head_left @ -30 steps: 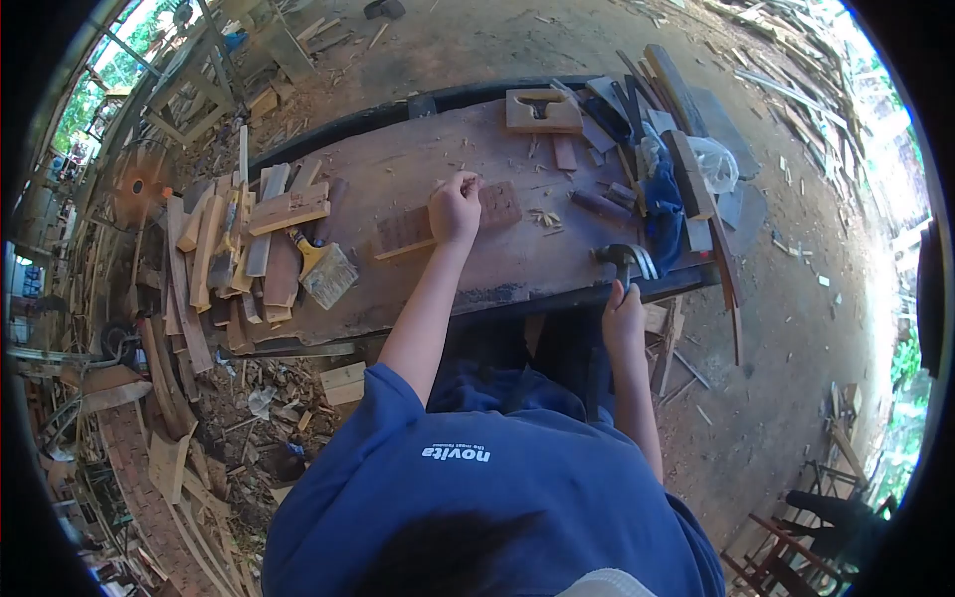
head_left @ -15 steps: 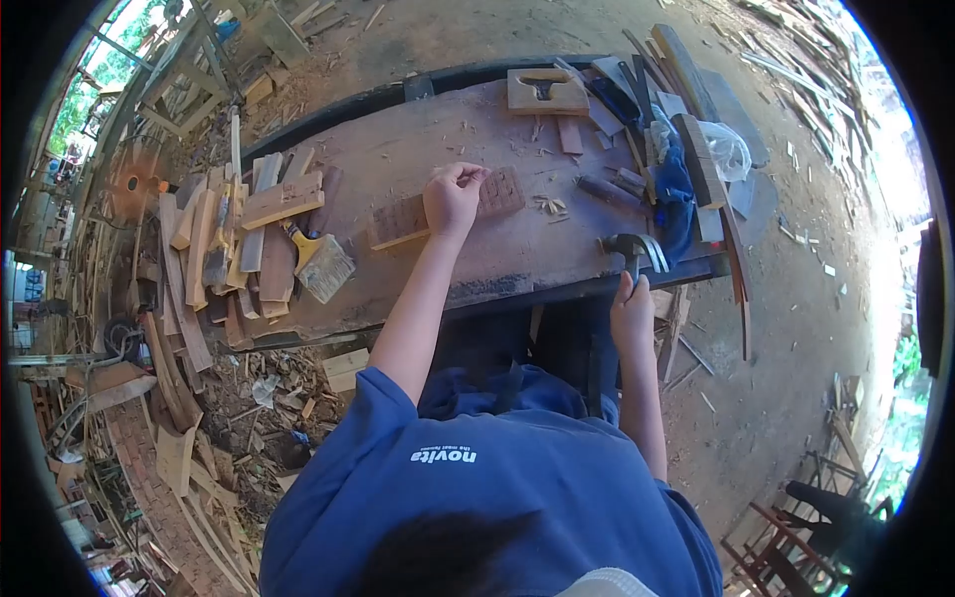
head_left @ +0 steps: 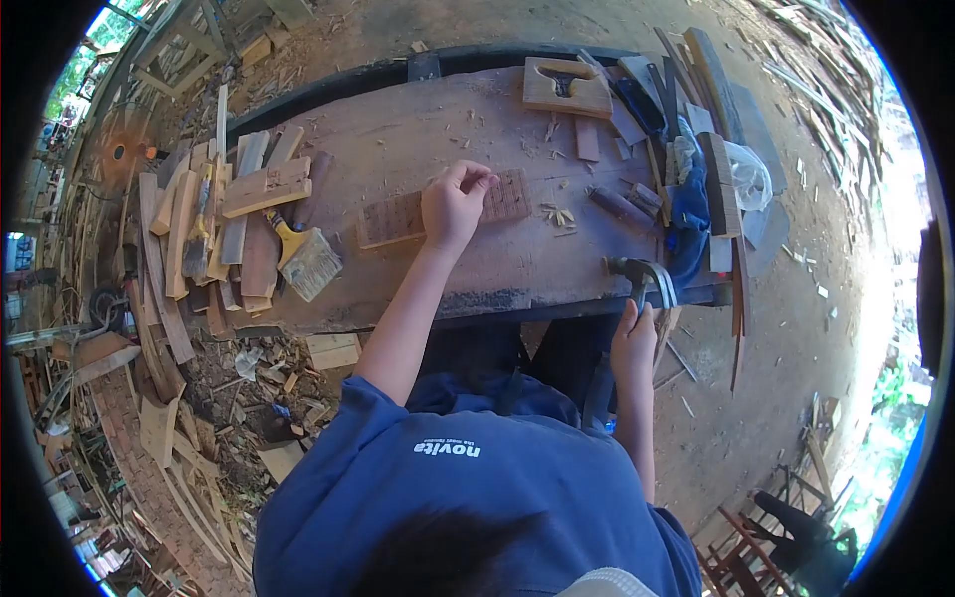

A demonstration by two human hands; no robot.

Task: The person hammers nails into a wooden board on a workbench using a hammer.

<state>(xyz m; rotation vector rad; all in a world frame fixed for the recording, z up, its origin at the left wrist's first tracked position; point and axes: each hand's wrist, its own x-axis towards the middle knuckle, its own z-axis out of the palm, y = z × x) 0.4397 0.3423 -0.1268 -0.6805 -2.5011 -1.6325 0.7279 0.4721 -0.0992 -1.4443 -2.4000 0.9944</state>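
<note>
My left hand (head_left: 454, 207) is over the middle of a reddish-brown wooden board (head_left: 393, 220), which lies slanted on the worktable (head_left: 398, 129). Its thumb and forefinger are pinched together, and whatever they hold is too small to make out. At the table's front edge on the right, my right hand (head_left: 634, 343) is wrapped round the handle of a claw hammer (head_left: 643, 275), whose head is raised beside the edge. A few small wood chips (head_left: 559, 215) lie to the right of the board.
On the left of the table are stacked wood pieces (head_left: 267, 188) and a yellow-handled brush (head_left: 310, 265). At the right are a block with a cut-out (head_left: 567, 90), a blue cloth (head_left: 688, 214), a clear plastic bag (head_left: 748, 177) and long wood strips (head_left: 712, 85).
The view has shifted slightly. My left hand stays pinched above the board, and the hammer in my right hand has tilted a little.
</note>
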